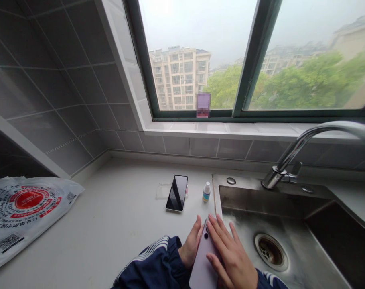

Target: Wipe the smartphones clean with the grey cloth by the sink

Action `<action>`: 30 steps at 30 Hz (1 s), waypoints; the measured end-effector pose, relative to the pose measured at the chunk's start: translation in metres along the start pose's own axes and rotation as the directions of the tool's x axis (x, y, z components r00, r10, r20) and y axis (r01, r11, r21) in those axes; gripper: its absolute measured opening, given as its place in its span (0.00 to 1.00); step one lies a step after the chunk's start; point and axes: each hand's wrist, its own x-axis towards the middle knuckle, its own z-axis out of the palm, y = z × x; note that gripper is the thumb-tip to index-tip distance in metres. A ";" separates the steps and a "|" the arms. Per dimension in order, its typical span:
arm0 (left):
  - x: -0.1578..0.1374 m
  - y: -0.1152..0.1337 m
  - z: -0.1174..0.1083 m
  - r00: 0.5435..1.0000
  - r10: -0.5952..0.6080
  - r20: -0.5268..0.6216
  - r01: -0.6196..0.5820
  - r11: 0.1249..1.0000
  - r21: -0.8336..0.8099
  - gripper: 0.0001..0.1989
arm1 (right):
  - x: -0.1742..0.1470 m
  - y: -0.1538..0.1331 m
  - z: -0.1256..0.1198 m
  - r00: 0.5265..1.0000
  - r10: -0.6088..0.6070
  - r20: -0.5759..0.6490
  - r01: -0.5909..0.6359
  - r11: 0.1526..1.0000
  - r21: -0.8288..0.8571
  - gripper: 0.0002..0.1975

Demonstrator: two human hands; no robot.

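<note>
A lavender smartphone (203,263), its back and dark camera lenses facing up, is held at the counter's front beside the sink. My left hand (191,247) grips it along the left edge, thumb pointing up; the fingers beneath are hidden. Across the upper right of the phone's back lies my right hand (230,253), its fingers stretched out and flat. Farther back, a second smartphone (177,193) with a black screen rests partly over a clear phone case (162,191). Near it stands a small white-capped bottle (206,192) with a blue and yellow label.
A steel sink (216,196) with a drain (271,251) and a curved chrome faucet (272,176) takes up the right. On the left, a white plastic bag (29,204) with red print lies on the white counter (110,200). A window sill (188,127) runs behind.
</note>
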 end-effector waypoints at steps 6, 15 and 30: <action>0.003 0.004 -0.010 0.995 -0.085 -0.049 0.080 0.992 -0.093 0.42 | 0.001 -0.011 -0.006 0.996 -0.090 -0.025 0.091 0.995 0.038 0.31; 0.004 0.006 -0.006 0.993 -0.086 -0.080 0.080 0.994 -0.079 0.40 | 0.003 -0.006 -0.007 0.997 -0.078 -0.003 0.078 0.996 0.054 0.29; 0.006 0.007 -0.006 0.991 -0.077 -0.108 0.067 0.993 -0.096 0.38 | 0.004 -0.003 -0.007 0.997 -0.064 -0.052 0.069 0.992 0.101 0.27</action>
